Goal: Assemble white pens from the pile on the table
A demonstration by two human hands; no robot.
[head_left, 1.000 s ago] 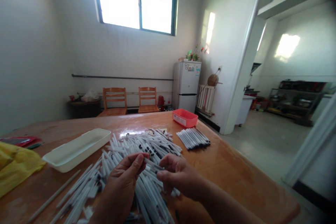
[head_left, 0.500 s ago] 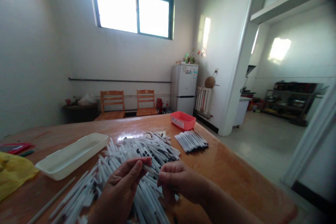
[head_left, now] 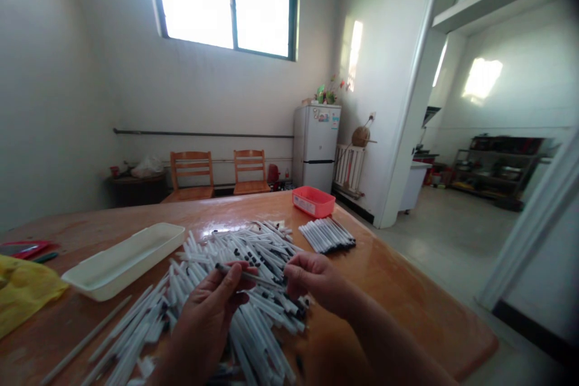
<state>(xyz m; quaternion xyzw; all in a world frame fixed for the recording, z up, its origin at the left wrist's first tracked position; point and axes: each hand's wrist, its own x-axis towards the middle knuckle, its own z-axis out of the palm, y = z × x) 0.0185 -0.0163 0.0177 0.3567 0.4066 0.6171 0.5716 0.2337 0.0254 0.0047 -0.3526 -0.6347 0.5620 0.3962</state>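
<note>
My left hand (head_left: pixel 217 295) pinches a white pen barrel (head_left: pixel 253 278) between thumb and fingers, its dark end poking out at the upper left. The barrel slants down to the right, toward my right hand (head_left: pixel 307 277). My right hand's fingers are pressed together near its far end; what they hold is too small to make out. Beneath both hands spreads a loose pile of white pen parts (head_left: pixel 257 319) with some black pieces. Right of the pile, a neat row of pens with black ends (head_left: pixel 326 235) lies on the table.
A red plastic basket (head_left: pixel 313 202) stands behind the pen row. On the left are a long cream tray (head_left: pixel 124 260), a yellow bag (head_left: pixel 27 295) and a thin rod (head_left: pixel 85 341) on the wooden table (head_left: pixel 398 307). Two chairs and a fridge (head_left: pixel 316 145) are beyond.
My right hand has moved slightly right and up, away from my left hand. More of the barrel now shows between them, and its dark end sticks out past my left thumb.
</note>
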